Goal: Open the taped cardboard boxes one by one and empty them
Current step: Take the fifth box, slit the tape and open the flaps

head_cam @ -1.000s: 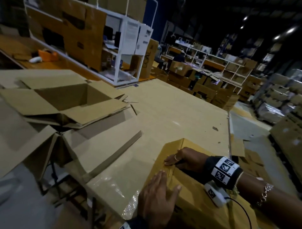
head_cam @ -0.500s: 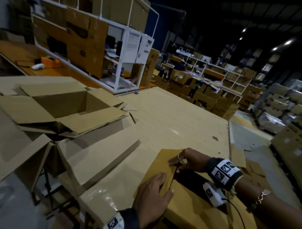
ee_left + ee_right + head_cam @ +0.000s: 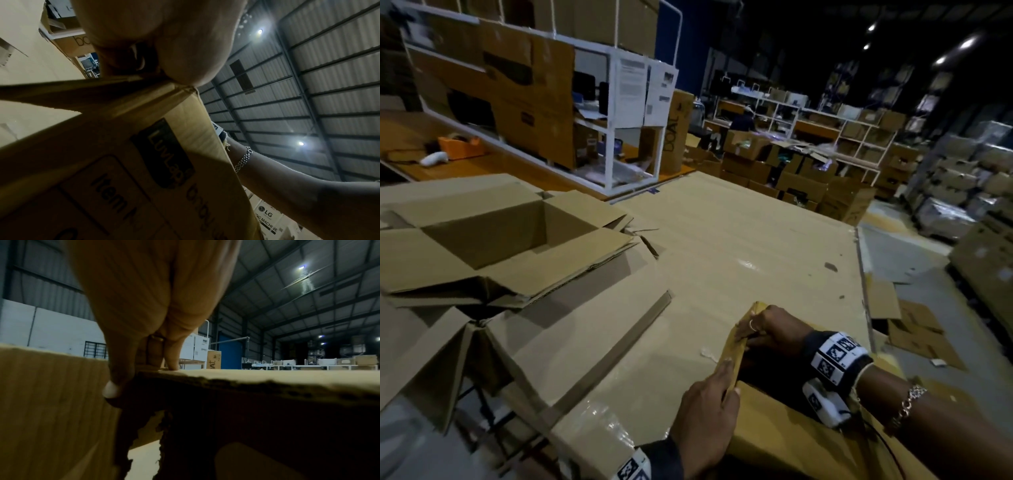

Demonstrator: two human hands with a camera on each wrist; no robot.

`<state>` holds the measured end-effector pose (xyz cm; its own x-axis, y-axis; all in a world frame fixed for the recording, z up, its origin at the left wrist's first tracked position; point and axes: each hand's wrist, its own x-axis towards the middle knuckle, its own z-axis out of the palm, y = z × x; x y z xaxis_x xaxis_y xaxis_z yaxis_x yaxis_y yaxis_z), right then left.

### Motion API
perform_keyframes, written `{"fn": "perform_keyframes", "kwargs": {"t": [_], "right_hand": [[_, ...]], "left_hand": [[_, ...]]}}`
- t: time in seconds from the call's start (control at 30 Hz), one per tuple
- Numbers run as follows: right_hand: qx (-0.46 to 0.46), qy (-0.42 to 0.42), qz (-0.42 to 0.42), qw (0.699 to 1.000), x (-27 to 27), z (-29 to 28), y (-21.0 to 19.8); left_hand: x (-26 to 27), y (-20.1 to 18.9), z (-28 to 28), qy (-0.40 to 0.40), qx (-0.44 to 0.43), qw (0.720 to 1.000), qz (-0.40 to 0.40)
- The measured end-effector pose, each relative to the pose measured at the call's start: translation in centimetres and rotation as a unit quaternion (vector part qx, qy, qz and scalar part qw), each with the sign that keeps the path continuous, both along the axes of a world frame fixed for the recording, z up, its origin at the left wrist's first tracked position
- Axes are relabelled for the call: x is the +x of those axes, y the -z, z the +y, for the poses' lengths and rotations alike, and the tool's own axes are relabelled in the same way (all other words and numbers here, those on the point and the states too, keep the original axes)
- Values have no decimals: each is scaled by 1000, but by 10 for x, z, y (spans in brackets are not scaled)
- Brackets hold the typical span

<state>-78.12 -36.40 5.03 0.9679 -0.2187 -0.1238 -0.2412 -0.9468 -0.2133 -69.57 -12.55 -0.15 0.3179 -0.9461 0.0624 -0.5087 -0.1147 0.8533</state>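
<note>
A yellow-brown cardboard box (image 3: 784, 421) sits at the near right of the work surface, and its left flap (image 3: 736, 346) stands nearly upright over a dark opening. My left hand (image 3: 726, 380) grips the near end of that flap, fingers outside and thumb inside. My right hand (image 3: 748, 329) holds the flap's far end at its top edge. The left wrist view shows the box's printed side with a "LuvLap" label (image 3: 170, 152) under my left hand (image 3: 156, 40). In the right wrist view my fingers (image 3: 144, 331) press on the flap's edge (image 3: 51, 402). What is inside the box is hidden.
A large open cardboard box (image 3: 493, 236) with spread flaps lies at the left. Flat cardboard sheets (image 3: 722, 246) cover the work surface. A white rack (image 3: 619, 113) and stacked boxes (image 3: 791, 171) stand behind it. Cardboard scraps (image 3: 914, 329) lie on the floor at the right.
The box's left flap has swung up from flat to nearly upright. My left hand went from lying flat on the top to gripping the flap's edge; my right hand rose with the flap.
</note>
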Motion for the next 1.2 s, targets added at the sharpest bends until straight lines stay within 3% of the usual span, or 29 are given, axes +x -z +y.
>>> {"fn": "perform_keyframes", "kwargs": {"t": [0.13,0.27,0.4,0.5,0.6,0.77,0.87,1.03,1.2], "right_hand": [[21,30,-33,999,-6,5,-13],[60,71,-131,987,-32,12,-52],[54,156,-157,974,-66,24,-87],[30,198,-114,973,-88,36,-92],[30,226,-21,974,-105,50,-77],[23,250,121,960,-116,70,-40],[22,301,168,939,-122,72,-31],[-3,316,130,940,-132,70,-38],[0,317,92,944,-130,59,-61]], "left_hand": [[11,-6,1,49,-8,999,-9],[24,-32,-3,38,-83,995,26],[43,-62,-22,84,-110,990,-37],[55,-82,-48,160,-80,977,-119],[52,-86,-78,250,-14,945,-211],[34,-67,-101,354,62,895,-266],[27,-60,-105,362,62,894,-256],[27,-56,-114,377,43,890,-255],[37,-67,-142,335,-11,917,-219]]}}
